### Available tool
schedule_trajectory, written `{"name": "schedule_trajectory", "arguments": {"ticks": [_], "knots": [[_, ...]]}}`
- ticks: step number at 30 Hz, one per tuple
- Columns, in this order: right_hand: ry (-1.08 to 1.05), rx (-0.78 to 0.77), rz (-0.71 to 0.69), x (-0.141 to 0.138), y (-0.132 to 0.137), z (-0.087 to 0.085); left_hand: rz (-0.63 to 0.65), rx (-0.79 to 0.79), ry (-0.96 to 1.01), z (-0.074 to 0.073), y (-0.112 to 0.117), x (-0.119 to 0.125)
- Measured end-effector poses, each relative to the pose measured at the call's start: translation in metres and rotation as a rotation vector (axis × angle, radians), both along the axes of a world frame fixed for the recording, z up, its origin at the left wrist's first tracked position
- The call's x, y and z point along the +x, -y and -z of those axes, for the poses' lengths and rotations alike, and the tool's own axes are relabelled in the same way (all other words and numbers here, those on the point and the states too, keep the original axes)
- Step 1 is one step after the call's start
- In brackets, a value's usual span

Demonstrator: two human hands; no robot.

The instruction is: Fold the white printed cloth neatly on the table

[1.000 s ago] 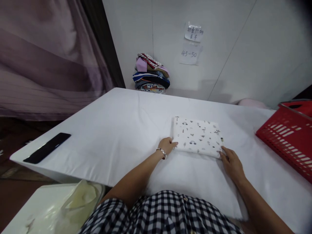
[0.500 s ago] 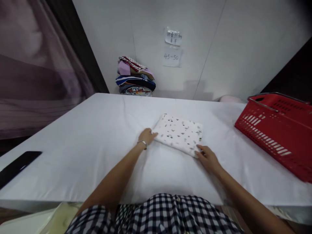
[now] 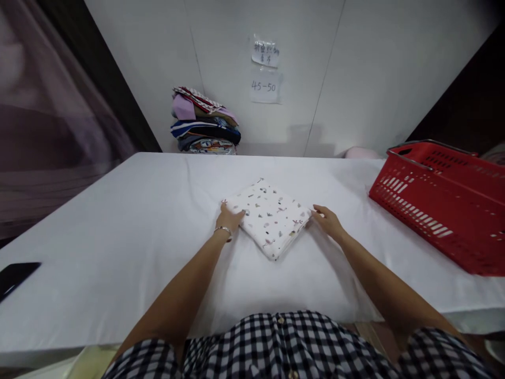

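Note:
A folded white cloth [image 3: 272, 216] with a small scattered print lies flat on the white-covered table [image 3: 118, 237], turned so that one corner points toward me. My left hand [image 3: 229, 218], with a bracelet at its wrist, grips the left corner, thumb on top and the fingers along the edge. At the opposite corner my right hand [image 3: 328, 222] holds the cloth's edge between thumb and fingers. Several layers show along the near right edge of the fold.
On the right stands a red plastic basket [image 3: 442, 200] with a metal handle. A stack of folded fabrics [image 3: 205, 123] is at the back against the wall, below left of paper signs [image 3: 265, 87]. A black phone-like object [image 3: 18, 276] lies at the left edge.
The cloth has turned, so a corner now points at me instead of a long edge. My right hand has moved up to the right corner; the view has shifted slightly right.

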State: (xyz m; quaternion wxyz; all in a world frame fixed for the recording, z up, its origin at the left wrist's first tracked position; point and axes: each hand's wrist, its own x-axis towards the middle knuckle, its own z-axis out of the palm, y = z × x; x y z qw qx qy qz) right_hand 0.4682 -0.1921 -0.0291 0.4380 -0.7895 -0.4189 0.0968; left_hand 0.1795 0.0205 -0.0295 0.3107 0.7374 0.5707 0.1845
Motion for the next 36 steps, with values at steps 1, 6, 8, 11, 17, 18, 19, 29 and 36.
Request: {"name": "schedule_trajectory", "arguments": {"ticks": [1,6,8,11,17,18,19,29,36], "knots": [[-0.037,-0.035,-0.018,0.002,-0.007,0.0,-0.005,0.009,0.004,-0.004,-0.002,0.005],[-0.157,-0.097,-0.239,-0.036,-0.026,0.005,-0.071,0.075,0.045,-0.025,-0.045,0.02],[-0.199,-0.083,-0.288,-0.053,-0.024,0.009,-0.083,0.04,0.026,-0.028,-0.062,0.019],[-0.25,-0.016,-0.22,-0.064,-0.017,0.014,-0.029,0.122,-0.02,-0.027,-0.061,0.012],[-0.098,0.136,-0.242,-0.063,-0.005,0.017,0.365,0.349,0.039,-0.024,0.019,-0.004],[-0.052,0.134,-0.28,-0.064,-0.003,0.017,0.447,0.372,0.053,-0.024,0.034,-0.007],[-0.009,0.123,-0.316,-0.064,-0.002,0.016,0.522,0.393,0.063,-0.024,0.046,-0.009],[0.144,0.093,-0.333,-0.063,0.003,0.007,0.657,0.493,-0.061,-0.013,0.079,-0.002],[-0.223,0.087,-0.199,-0.065,-0.003,0.018,0.754,0.526,-0.149,-0.022,0.1,0.044]]}}
